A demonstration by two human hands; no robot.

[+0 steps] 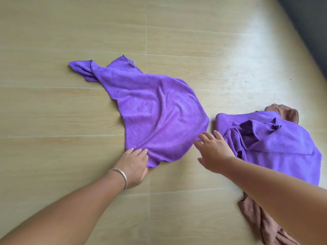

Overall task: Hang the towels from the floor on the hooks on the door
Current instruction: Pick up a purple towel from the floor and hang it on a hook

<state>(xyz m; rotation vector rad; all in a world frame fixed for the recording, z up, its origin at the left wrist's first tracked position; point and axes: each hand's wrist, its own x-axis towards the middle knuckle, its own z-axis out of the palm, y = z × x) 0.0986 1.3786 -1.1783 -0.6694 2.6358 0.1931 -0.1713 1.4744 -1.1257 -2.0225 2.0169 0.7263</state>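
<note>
Fingers of the left hand (133, 160) pinch the spread purple microfibre towel (155, 110) at its near hem; right hand (213, 149) reaches in wide beside it, best gather both corners before lifting

left hand (134, 163) pinching, right hand (212, 150) spread

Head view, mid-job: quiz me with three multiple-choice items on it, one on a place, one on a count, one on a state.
1. Where does the brown towel lie?
A. Partly under the right purple towel
B. On top of the left purple towel
C. On a hook

2. How many purple towels are on the floor?
A. One
B. Two
C. Four

3. What is the left hand doing?
A. Hanging idle in the air
B. Touching the near edge of the left purple towel
C. Holding the brown towel

Key: 1 A, brown cloth shows at both ends of the right purple towel. 2 B, two separate purple cloths. 3 B, its fingers lie at that towel's edge; the right hand reaches with spread fingers.
</note>
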